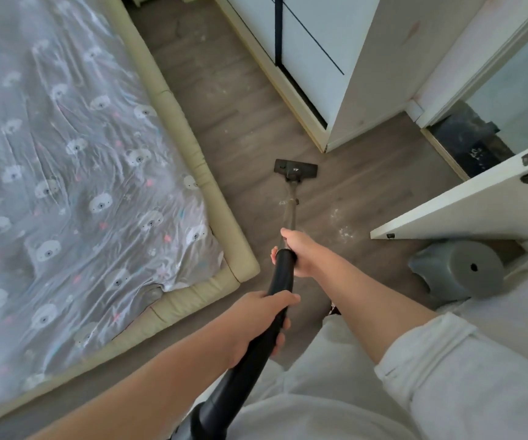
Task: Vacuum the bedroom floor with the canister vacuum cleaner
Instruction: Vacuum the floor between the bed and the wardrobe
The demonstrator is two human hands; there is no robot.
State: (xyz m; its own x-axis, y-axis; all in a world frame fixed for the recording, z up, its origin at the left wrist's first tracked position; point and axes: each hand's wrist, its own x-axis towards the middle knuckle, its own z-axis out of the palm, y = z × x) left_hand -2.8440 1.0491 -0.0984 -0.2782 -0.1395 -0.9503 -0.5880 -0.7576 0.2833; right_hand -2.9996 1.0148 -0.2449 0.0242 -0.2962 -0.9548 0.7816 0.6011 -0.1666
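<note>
The vacuum's black floor head (295, 168) lies flat on the grey wood floor (243, 128) between the bed and the wardrobe. A thin metal wand (291, 211) runs from it back to a black handle tube (283, 274). My right hand (300, 252) grips the top of that tube where it meets the wand. My left hand (262, 322) grips the black tube lower down, closer to my body. The canister itself is out of view. White dust patches (345, 231) lie on the floor right of the wand.
A low bed (192, 144) with a cream padded frame and a bear-print cover fills the left. A white wardrobe (335, 58) stands ahead on the right, and an open white door (465, 204) beside it. A grey plastic stool (459, 269) lies tipped by my right leg.
</note>
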